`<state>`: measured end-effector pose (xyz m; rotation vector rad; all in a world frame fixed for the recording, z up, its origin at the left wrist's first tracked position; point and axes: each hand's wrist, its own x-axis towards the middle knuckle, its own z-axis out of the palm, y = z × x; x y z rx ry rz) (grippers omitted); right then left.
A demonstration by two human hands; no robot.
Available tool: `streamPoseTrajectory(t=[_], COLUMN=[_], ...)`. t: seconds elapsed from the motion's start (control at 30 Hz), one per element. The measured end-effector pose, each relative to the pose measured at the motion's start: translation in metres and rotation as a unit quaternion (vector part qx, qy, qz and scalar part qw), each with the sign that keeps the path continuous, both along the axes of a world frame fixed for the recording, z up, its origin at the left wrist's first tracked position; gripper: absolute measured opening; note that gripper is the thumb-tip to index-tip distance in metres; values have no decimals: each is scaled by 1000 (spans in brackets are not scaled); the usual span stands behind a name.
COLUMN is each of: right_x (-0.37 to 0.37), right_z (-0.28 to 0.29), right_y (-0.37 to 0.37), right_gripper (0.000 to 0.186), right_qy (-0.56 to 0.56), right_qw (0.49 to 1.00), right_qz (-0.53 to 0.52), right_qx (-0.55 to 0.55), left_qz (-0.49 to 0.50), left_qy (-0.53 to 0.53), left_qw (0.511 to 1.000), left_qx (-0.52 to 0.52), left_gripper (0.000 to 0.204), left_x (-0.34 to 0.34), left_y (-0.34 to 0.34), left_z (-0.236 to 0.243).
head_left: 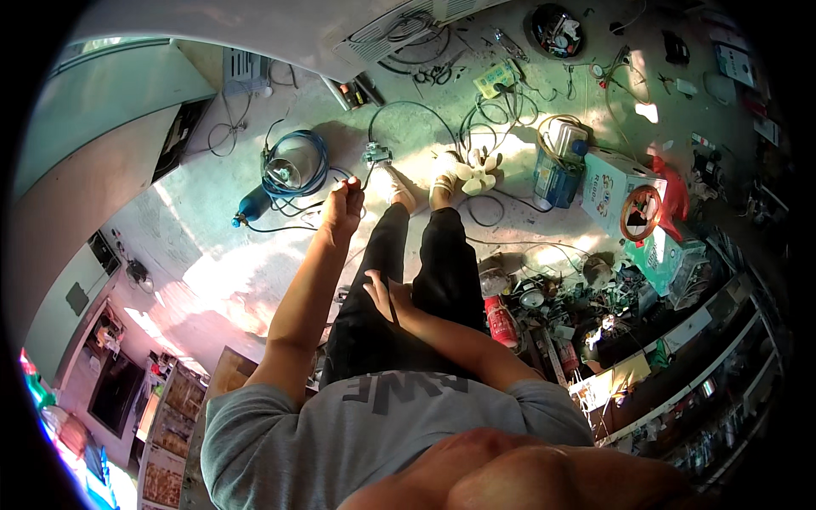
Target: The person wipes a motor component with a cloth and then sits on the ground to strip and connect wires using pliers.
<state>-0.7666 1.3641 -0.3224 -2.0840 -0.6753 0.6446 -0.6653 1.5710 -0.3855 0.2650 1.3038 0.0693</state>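
Right hand [393,299] over black trousers [446,293], fingers loosely open, palm hidden. Farther out, left hand [342,206], fingers curled; cannot tell if anything is gripped. Beyond left shoe [393,189], metal fitting [376,153], details too small. Blue hose [323,163] coiled on floor [212,272], near left hand; cylinder [253,204] beside it. White casing [255,32] cut off by upper edge.

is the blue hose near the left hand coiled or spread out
Mostly coiled: the blue hose lies in overlapping round loops on the floor, to the left of the left hand.
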Motion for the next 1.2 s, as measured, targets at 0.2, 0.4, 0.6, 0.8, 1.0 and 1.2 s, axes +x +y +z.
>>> streamPoseTrajectory(t=[0.2, 0.4, 0.6, 0.8, 1.0, 1.2], right_x=[-41, -53, 26, 160, 307, 404], right_z=[-34, 9, -10, -216, -397, -523], right_y=[-21, -64, -74, -71, -43, 15], right_gripper=[41, 36, 24, 27, 23, 25], right_qy=[114, 497, 890, 258, 124, -16], right_qw=[982, 832, 419, 934, 960, 954], right_qz=[146, 167, 169, 58, -99, -64], right_qx=[-24, 180, 62, -240, -232, -293], left_qz=[50, 164, 231, 106, -216, -407], left_qy=[52, 95, -92, -130, -147, -114], left_qw=[997, 982, 966, 968, 928, 794], left_qx=[5, 0, 71, 189, 265, 437], left_gripper=[21, 22, 20, 12, 8, 12], left_x=[30, 84, 122, 111, 93, 145], left_y=[2, 11, 12, -32, -66, -21], left_z=[-45, -89, -148, -234, -242, -227])
